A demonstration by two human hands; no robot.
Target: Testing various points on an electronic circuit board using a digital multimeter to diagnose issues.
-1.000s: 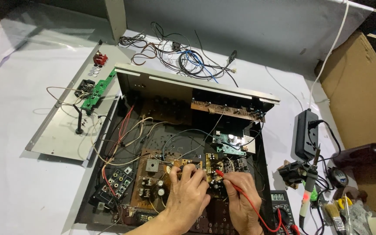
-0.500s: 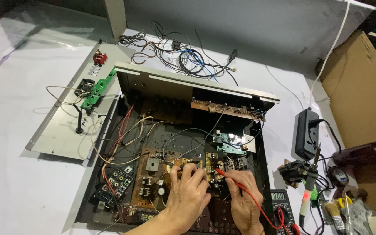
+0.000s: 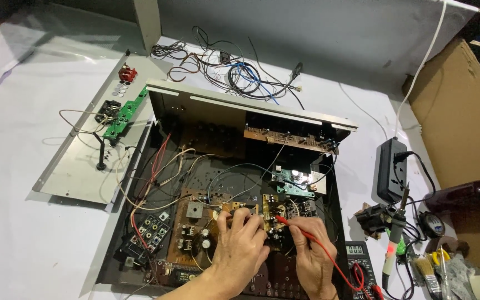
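Observation:
An opened black electronics chassis point(image 3: 140, 233) lies on the white table, its brown circuit boards and loose wires exposed. My left hand point(image 3: 240, 250) rests on the brown main board point(image 3: 195, 230), fingers curled and pinching something small near the board's middle; what it pinches is hidden. My right hand point(image 3: 312, 253) grips a red meter probe point(image 3: 290, 225), its tip touching components just right of my left fingers. The probe's red lead runs down to a multimeter point(image 3: 358, 258) at the chassis's right edge.
A detached metal panel point(image 3: 79, 166) with a green board point(image 3: 123, 116) lies to the left. A tangle of wires point(image 3: 234, 66) sits behind the chassis. At the right are a black adapter point(image 3: 391, 169), a soldering iron point(image 3: 398, 228), tools and a cardboard box point(image 3: 462, 128).
Both hands stay on the board. The red probe tip has shifted slightly; my left fingers have curled a bit tighter.

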